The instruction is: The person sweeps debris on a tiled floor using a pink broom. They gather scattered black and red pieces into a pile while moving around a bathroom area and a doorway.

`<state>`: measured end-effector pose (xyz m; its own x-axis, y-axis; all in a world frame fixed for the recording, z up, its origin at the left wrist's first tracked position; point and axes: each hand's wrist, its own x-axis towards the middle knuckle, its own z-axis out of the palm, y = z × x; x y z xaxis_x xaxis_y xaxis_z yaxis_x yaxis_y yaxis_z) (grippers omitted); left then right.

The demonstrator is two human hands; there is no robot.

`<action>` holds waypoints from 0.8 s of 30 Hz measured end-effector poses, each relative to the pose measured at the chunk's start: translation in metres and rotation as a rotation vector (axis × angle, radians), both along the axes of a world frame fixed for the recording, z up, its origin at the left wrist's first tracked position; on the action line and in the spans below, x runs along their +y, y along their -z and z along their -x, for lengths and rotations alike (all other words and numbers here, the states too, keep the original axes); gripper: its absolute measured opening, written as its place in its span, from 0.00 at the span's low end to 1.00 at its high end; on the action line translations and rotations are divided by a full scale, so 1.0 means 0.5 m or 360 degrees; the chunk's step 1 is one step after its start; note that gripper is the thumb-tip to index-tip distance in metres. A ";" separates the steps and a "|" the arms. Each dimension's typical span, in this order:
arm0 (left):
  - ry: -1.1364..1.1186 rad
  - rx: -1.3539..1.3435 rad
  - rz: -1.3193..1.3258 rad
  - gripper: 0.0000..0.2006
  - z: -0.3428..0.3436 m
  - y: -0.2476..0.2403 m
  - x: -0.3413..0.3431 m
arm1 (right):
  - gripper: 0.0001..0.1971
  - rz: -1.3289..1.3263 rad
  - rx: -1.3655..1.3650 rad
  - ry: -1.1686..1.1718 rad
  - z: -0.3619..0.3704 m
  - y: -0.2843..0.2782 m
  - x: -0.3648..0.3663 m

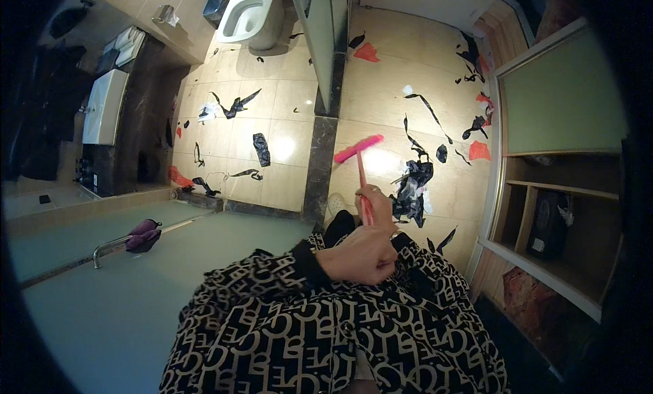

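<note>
A broom with bright pink bristles (pixel 358 148) and a pink handle stands in front of me, its head on the tiled floor. My right hand (pixel 378 205) is wrapped round the handle, lower down toward the bristles. Closer to my body, my left hand (pixel 357 255) is closed at the handle's upper end, most of which its fist hides. To the right of the broom lies a crumpled heap of black plastic (pixel 413 190) with some white bits. Thin black strips (pixel 430 115) and an orange-red scrap (pixel 479 151) are scattered beyond it.
A dark stone threshold (pixel 320 169) and a glass door edge (pixel 325 54) divide the floor. On the left are a toilet (pixel 248 20), a washbasin (pixel 104 108) and a frosted glass panel (pixel 204 258). A shelf unit with a black box (pixel 547 224) stands right. More scraps dot the left tiles.
</note>
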<state>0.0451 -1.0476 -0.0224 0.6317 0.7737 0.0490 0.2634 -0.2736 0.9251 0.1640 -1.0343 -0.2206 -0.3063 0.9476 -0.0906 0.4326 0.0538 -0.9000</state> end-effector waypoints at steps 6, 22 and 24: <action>0.0027 0.0218 0.0036 0.10 -0.039 0.026 -0.004 | 0.11 -0.0164 0.0123 -0.0173 0.051 0.026 -0.001; 0.0597 -0.0245 0.0212 0.10 -0.326 -0.019 -0.123 | 0.07 0.0340 -0.0126 0.0431 -0.329 -0.077 -0.234; 0.0618 -0.0251 0.0204 0.10 -0.332 -0.062 -0.138 | 0.07 0.0317 -0.0009 0.0473 -0.327 -0.066 -0.253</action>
